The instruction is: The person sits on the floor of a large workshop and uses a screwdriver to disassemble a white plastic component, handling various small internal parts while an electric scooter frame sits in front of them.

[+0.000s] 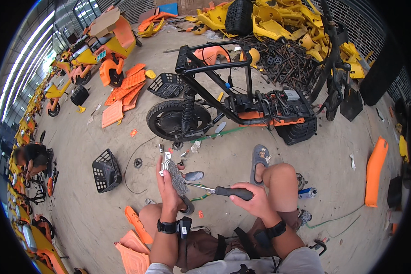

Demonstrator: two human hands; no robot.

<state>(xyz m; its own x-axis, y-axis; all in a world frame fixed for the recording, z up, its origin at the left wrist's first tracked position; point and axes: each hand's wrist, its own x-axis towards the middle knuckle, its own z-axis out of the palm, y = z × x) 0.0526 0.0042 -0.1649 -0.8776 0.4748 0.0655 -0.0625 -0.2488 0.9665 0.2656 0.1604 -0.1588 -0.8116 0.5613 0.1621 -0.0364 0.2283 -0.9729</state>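
Observation:
My left hand (pixel 168 188) grips a grey, grime-covered metal part (pixel 177 179) with a pale bracket on it, held upright at the lower centre. My right hand (pixel 249 201) is closed on the black handle of a screwdriver (pixel 225 191); its steel shaft points left and meets the side of the metal part, where the exact tip is hard to make out. On the floor just beyond lie a small oblong grey piece (pixel 194 175), a toothed cog (pixel 138 163) and other small hardware.
A black scooter frame (pixel 213 66) with rear wheel (pixel 169 120) stands ahead. Around lie black baskets (pixel 106 169), orange panels (pixel 376 169), a spray can (pixel 307 192), cables and heaped yellow body parts (pixel 271 27). Rows of scooters (pixel 112 55) line the left, where another person (pixel 32 160) crouches.

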